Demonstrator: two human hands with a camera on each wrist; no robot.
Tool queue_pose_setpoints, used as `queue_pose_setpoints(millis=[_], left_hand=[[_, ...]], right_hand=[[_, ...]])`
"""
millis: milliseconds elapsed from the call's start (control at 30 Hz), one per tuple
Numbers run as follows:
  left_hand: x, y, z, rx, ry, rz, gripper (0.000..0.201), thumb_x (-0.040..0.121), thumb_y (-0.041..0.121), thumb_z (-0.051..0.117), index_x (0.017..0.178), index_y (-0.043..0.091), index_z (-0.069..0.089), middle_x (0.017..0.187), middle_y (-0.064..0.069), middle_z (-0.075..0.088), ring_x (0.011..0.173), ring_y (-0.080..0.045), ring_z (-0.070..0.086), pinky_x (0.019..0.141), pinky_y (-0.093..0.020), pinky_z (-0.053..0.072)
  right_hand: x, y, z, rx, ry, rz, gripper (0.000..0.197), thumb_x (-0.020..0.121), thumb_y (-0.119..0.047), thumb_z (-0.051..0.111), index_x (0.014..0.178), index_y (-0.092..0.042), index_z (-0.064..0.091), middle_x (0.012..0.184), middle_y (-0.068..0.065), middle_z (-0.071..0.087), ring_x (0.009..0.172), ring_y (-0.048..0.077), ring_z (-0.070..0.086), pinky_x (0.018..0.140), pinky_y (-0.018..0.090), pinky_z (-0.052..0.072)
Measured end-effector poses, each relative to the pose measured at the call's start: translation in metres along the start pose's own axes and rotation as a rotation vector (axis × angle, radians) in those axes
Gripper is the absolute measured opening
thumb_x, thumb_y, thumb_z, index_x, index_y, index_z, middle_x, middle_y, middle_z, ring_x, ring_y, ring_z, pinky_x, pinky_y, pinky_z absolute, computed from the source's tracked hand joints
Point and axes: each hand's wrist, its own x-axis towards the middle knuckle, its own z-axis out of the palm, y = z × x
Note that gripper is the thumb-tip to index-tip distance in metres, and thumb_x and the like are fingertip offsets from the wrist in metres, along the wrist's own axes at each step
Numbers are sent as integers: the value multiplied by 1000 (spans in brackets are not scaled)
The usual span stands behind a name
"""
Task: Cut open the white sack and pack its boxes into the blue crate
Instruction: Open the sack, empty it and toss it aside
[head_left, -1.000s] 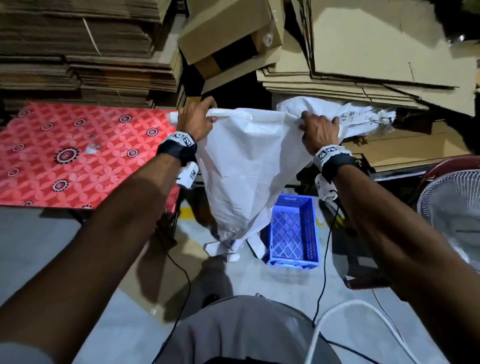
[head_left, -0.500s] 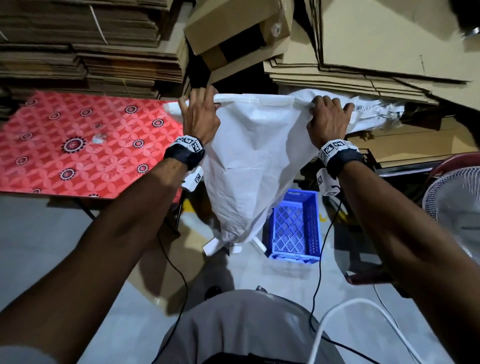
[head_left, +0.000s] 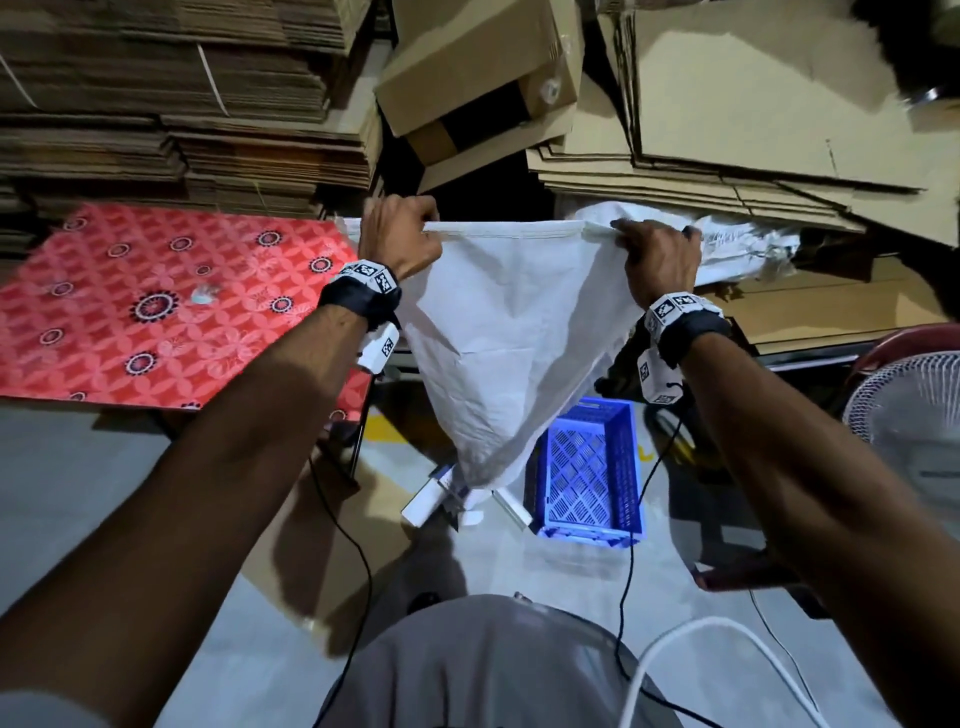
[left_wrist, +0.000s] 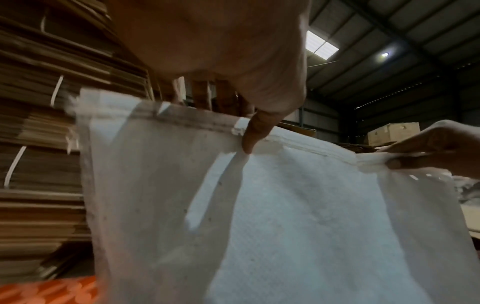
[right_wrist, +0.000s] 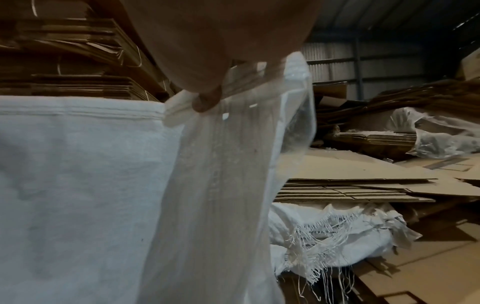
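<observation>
The white sack (head_left: 509, 338) hangs upside down in the air, held by its stitched seam at chest height. My left hand (head_left: 397, 239) grips the seam's left end and my right hand (head_left: 657, 254) grips its right end. Each wrist view shows a thumb pinching the woven cloth (left_wrist: 259, 205) (right_wrist: 78, 185). The sack's open mouth points down at the floor, where small white boxes (head_left: 431, 496) lie spilled beneath it. The blue crate (head_left: 589, 470) stands on the floor just right of the mouth; its slatted bottom shows and no box is seen in it.
A red patterned table (head_left: 156, 306) stands to the left. Stacks of flat cardboard (head_left: 182, 104) and a brown carton (head_left: 478, 78) rise behind. Another crumpled white sack (head_left: 737, 244) lies at right. A white fan (head_left: 914, 421) and black cables (head_left: 631, 545) are near my right side.
Both hands have lifted the sack's seam higher and spread it wider. The sack's mouth has risen off the floor a little, with boxes lying under it.
</observation>
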Motion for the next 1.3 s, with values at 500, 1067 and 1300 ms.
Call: queue_pose_setpoints(millis=[500,1067,1300], left_hand=[[50,56,-34,-342,67,68,13,79,25,61,92,23,61,77,-4,69,79,-30,66,67,-38,55],[29,1,20,-1051,-71,-149,27,83,13,78,108,6,69,99,-12,71,82,-9,64,83,-36,51],[33,53,30,-999,-126,-14,36,76,32,82,97,5,75,97,-5,78,85,-10,64,75,-32,53]], right_hand=[[60,-80,-47,14,-168,-255,64,78,-49,73,132,-20,54,127,10,63,125,29,54,108,48,31],[102,-66,-106,257,-115,-78,50,81,-33,72,130,-28,63,123,8,69,117,34,60,94,42,48],[108,-84,-97,322,-69,50,55,71,-37,83,122,-26,67,105,9,72,98,32,68,77,35,53]])
